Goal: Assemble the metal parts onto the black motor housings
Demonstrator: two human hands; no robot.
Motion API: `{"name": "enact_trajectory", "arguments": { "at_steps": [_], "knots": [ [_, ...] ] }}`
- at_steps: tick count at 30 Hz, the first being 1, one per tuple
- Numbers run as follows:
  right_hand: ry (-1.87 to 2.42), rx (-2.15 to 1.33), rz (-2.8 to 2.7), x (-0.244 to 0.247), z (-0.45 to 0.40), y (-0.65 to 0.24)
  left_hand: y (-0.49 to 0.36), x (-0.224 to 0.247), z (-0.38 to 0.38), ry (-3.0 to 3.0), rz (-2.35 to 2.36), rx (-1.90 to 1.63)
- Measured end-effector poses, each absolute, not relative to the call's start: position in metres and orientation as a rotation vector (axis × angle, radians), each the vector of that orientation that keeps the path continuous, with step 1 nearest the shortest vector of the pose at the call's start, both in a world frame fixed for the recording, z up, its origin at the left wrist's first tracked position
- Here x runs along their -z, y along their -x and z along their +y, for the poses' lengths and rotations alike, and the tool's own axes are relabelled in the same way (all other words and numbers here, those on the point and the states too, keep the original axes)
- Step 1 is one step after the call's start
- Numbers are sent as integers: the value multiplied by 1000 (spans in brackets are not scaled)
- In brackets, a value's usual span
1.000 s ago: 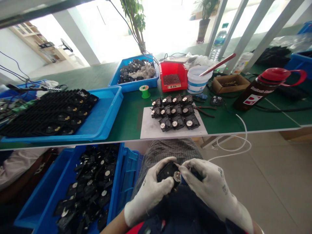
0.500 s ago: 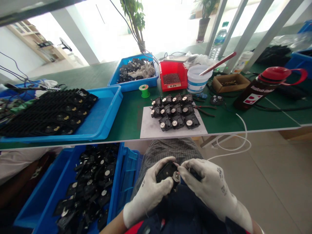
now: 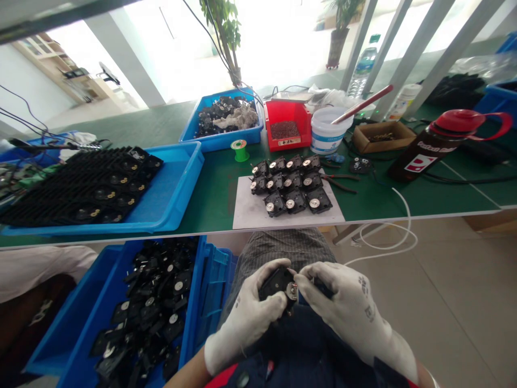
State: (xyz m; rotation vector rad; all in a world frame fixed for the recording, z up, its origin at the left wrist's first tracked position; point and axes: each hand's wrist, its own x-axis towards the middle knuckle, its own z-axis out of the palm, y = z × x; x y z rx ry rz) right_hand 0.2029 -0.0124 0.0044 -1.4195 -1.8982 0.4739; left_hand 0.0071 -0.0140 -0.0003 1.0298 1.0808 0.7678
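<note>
A black plastic housing with a silvery disc (image 3: 278, 285) was above the lap, gripped between the left gloved hand's (image 3: 252, 318) thumb and fingers; the right gloved hand's (image 3: 347, 307) fingers pinched together at its edge, their contents unclear.

Spool (image 3: 239, 150) between tray (image 3: 189, 186) and paper sheet (image 3: 247, 207), bottle (image 3: 434, 145) far right.

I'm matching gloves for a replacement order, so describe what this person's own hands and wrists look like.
The left hand and right hand wear matching off-white fabric gloves with long cuffs past the wrist. Small dark grey printed marks show on both, too blurred to read.
</note>
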Motion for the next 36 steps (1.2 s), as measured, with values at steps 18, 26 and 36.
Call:
{"name": "enact_trajectory", "arguments": {
  "at_steps": [18,26,36],
  "knots": [
    [1409,-477,-1906,-5,-12,-203,-7,2,-15,-1025,1073,-802],
    [1407,-467,-1901,-4,-13,-202,-6,4,-15,-1020,1051,-797],
    [1362,-478,-1881,-4,-12,-203,-9,-1,-12,-1056,1115,-780]
  ]
}}
